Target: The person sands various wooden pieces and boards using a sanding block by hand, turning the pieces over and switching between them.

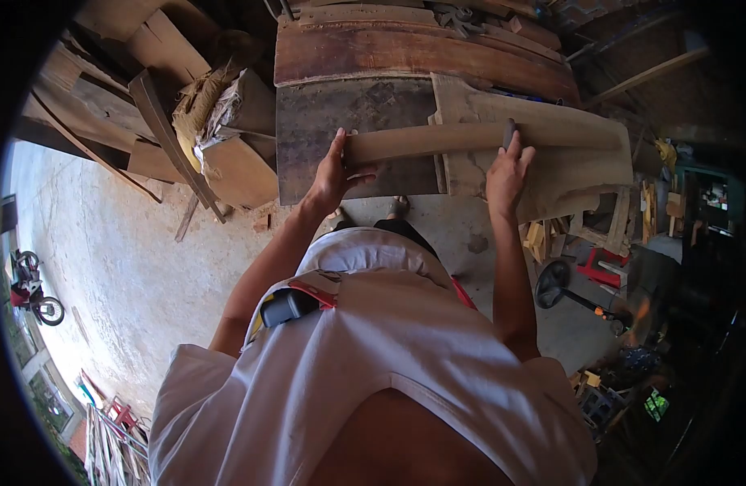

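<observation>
Here, 2 bare hands are at a long, slightly curved strip of brown wood point(422, 142), which goes crosswise in front of the person. The left hand point(334, 174) holds its left end, with the fingers and the thumb spread around this end. The right hand point(509, 174) is nearly closed, near the right part of the strip, and a small dark piece point(510, 131) shows at its fingers; what this piece is, I cannot tell.

The strip is above the dark, stained flat surface point(308, 174) on the left and the wide, pale wooden slab point(567, 166) on the right. On the far side lie reddish-brown planks point(422, 55).

As for the room, the floor point(118, 235) is of grey concrete, dusty near the wood. On the left there are leaning wooden boards point(166, 121) and, farther, 1 motorcycle point(34, 289). On the right stand a red plastic stool point(600, 267) and a black round object with a long pole point(554, 283).
</observation>
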Available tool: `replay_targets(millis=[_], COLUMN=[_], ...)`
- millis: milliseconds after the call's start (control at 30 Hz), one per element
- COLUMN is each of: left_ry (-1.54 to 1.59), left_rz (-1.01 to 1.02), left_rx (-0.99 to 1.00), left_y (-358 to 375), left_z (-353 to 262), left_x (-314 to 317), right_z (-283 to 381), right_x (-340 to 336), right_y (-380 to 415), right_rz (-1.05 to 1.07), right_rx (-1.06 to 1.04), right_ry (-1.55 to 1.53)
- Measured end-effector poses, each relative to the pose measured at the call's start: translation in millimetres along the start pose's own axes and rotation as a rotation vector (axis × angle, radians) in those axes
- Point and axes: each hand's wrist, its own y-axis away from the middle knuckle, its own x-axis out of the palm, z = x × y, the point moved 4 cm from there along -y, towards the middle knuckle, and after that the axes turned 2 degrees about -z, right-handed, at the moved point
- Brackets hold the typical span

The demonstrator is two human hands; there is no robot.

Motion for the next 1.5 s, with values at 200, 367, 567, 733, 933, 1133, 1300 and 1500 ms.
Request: replay_targets(millis=[200,367,567,733,933,1133,1300,1500], left_ry=[0.028,-0.037,-0.059,-0.083,-0.809,-1.789,-1.884,-1.895], left_rz=[0.043,0.008,0.010,-0.023,-0.334,-0.304,-0.057,-0.223], left_rx=[-0.016,-0.029,-0.006,0.039,0.625,1.121,0.942,0.781], left_y=[-3,-3,-3,-5,-2,29,4,60], left_z=[1,-4,1,4,-4,-12,-23,-19], left_x=[-1,-9,-8,-10,-18,101,111,55], right_z=[153,20,105,138,-95,14,-85,-182], right_x=[23,-3,3,8,-13,-3,-9,-28], right_y=[71,7,41,68,-35,9,-49,-85], right_rz=[0.230,0.065,0.103,0.185,-0.012,0.122,0.051,-0.022], right_rx=[-0.407,-0.113,-0.172,-0.514,-0.007,-0.344,-0.291,-0.043], right_ry=[-0.236,-0.004,-0.032,-0.267,0.062,-0.171,-0.096,0.038])
